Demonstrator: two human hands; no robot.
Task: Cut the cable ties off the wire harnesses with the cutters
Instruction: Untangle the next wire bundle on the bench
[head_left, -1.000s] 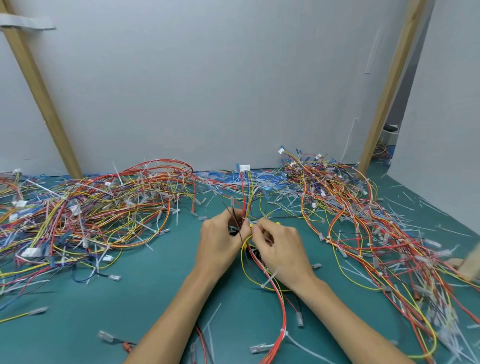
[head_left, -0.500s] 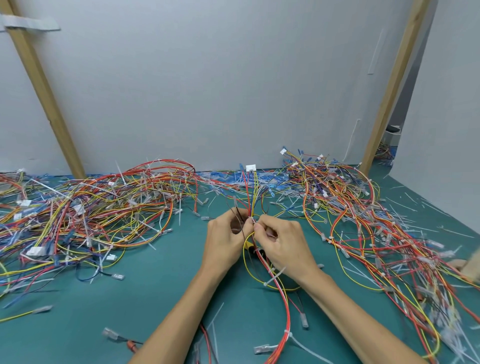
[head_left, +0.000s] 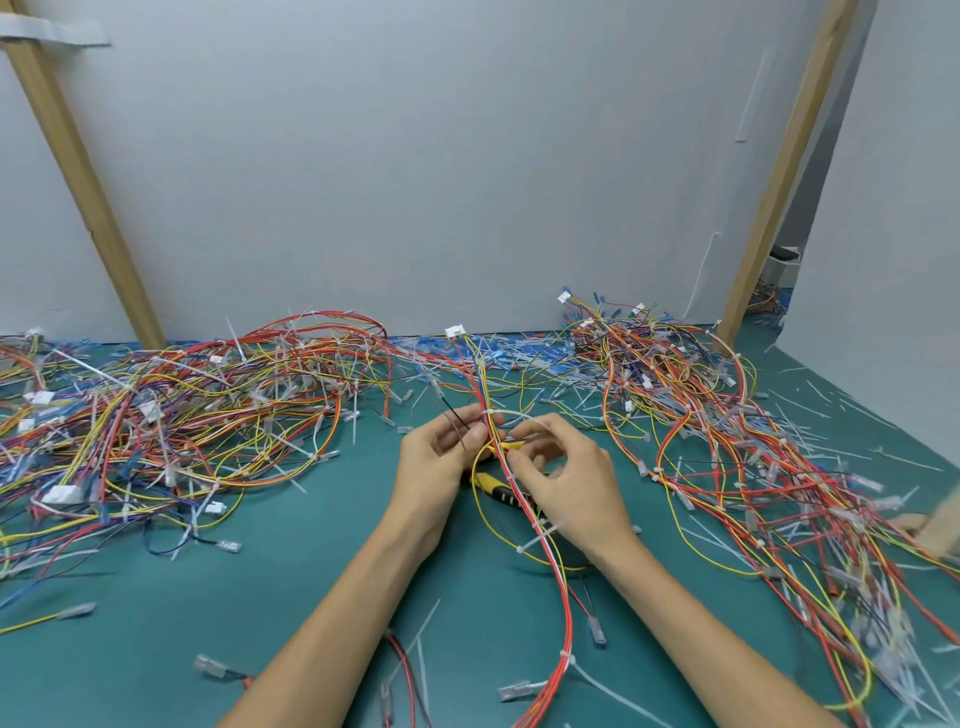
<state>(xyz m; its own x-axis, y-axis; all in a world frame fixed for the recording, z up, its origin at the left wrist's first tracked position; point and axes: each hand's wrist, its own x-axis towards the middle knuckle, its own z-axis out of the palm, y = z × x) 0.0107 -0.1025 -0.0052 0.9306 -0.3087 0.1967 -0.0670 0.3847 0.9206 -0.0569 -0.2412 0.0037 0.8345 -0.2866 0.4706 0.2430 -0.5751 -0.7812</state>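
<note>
Teal tabletop (head_left: 311, 571): left hand (head_left: 441, 460) and right hand (head_left: 569, 483) pinch a red-and-yellow wire harness (head_left: 545, 551) just above the idle yellow-and-black-handled cutters (head_left: 493, 486). Its white plastic cable tie (head_left: 497, 413) likely needs lifting clear of the wires before snipping.

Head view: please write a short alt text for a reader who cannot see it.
The left hand and right hand pinch one red-and-yellow wire harness above a green mat; yellow-and-black cutters show beneath them. Tangled wire piles lie on both sides.
</note>
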